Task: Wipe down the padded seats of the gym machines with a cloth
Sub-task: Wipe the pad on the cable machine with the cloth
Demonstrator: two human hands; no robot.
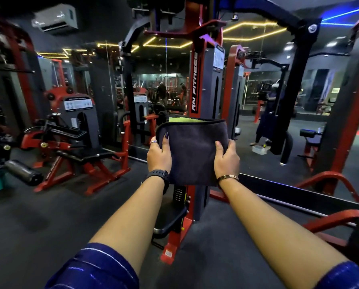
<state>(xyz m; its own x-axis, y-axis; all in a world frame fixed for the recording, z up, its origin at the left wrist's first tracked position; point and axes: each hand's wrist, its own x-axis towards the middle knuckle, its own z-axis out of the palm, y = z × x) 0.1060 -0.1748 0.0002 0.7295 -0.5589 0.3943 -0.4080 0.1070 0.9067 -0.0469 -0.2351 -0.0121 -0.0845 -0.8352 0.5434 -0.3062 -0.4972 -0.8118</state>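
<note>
I hold the folded charcoal microfibre cloth with a lime-green inner face point(195, 151) out at arm's length, clear of every surface. My left hand point(159, 155) pinches the cloth's left edge, with the thumb laid on the near face and the fingers curled round behind. My right hand point(226, 161) pinches the right edge in the same way. Neither hand is spread or flat. Gripping opposite edges keeps the fold taut and square, so I judge this grip serves to present one flat wiping face rather than a bunched wad. The green layer shows only along the top edge, beyond my fingertips, so the dark side faces me. A black digital wristwatch point(158, 176) sits on the left wrist and a thin gold bangle point(228, 177) on the right; both are near the cloth's lower edge. Directly beyond the cloth stands the red and grey weight-stack tower point(197, 80). No wiping contact exists yet. The nearest target I can identify is the black padded seat on the red-framed machine point(88, 154), well to the left of my left hand and lower. Below both hands, a black plate low on the tower point(170, 222) is visible, but I cannot tell whether it is padded. The next step, as I judge it, is to carry the cloth left and down to that seat.
</note>
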